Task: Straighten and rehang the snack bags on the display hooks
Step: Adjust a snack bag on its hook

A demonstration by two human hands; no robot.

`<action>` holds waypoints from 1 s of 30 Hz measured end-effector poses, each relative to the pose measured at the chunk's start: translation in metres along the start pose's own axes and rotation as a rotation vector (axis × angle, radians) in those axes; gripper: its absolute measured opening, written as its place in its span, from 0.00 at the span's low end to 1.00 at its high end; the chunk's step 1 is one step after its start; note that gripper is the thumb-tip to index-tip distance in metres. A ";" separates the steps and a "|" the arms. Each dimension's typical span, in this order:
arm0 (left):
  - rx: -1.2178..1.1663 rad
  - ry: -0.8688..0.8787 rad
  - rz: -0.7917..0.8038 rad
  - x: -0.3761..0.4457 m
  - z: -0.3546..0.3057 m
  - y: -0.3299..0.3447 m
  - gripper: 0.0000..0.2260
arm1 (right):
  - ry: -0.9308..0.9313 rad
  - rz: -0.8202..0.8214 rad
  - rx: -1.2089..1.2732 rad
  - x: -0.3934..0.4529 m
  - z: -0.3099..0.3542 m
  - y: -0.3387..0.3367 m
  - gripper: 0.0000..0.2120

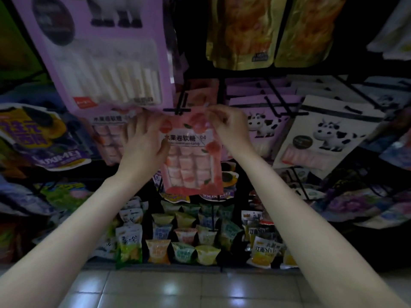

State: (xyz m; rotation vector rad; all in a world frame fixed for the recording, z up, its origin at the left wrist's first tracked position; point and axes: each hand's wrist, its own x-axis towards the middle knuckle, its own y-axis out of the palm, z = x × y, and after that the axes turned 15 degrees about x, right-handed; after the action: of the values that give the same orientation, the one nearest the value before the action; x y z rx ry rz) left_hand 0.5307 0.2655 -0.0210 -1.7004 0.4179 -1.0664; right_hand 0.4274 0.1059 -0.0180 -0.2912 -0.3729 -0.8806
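A pink snack bag [191, 156] with white label and rolled sweets hangs in the middle of the rack, its top at a black display hook [181, 107]. My left hand [142, 141] holds the bag's upper left edge, fingers behind it and thumb near the front. My right hand [226, 123] pinches the bag's upper right corner. A second pink bag [106, 138] of the same kind hangs just left, partly behind my left hand. More pink bags [200, 94] sit further back on the hook.
A large purple cow-print bag [100, 52] hangs above left, golden bags [242, 32] above right. White cow bags [322, 138] fill hooks to the right, a purple plum bag [33, 138] at the left. Small packets [178, 236] crowd the bottom shelf above the tiled floor [178, 290].
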 end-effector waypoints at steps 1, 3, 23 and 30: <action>0.024 0.013 0.002 -0.001 0.000 0.003 0.23 | 0.011 -0.017 -0.004 0.001 -0.002 0.001 0.09; 0.054 0.072 -0.012 -0.001 0.000 0.010 0.25 | 0.014 -0.037 -0.005 0.002 -0.004 0.002 0.09; -0.097 0.190 0.127 -0.016 0.006 0.031 0.28 | 0.009 -0.054 -0.396 -0.007 -0.011 0.003 0.17; -0.156 0.260 0.140 -0.016 -0.032 0.037 0.27 | 0.171 -0.261 -0.431 -0.051 -0.037 -0.087 0.18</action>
State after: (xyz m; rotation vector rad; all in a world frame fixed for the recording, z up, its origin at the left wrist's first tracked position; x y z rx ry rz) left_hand 0.5040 0.2436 -0.0587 -1.6449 0.7928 -1.1797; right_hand 0.3359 0.0741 -0.0648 -0.5691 -0.0571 -1.2337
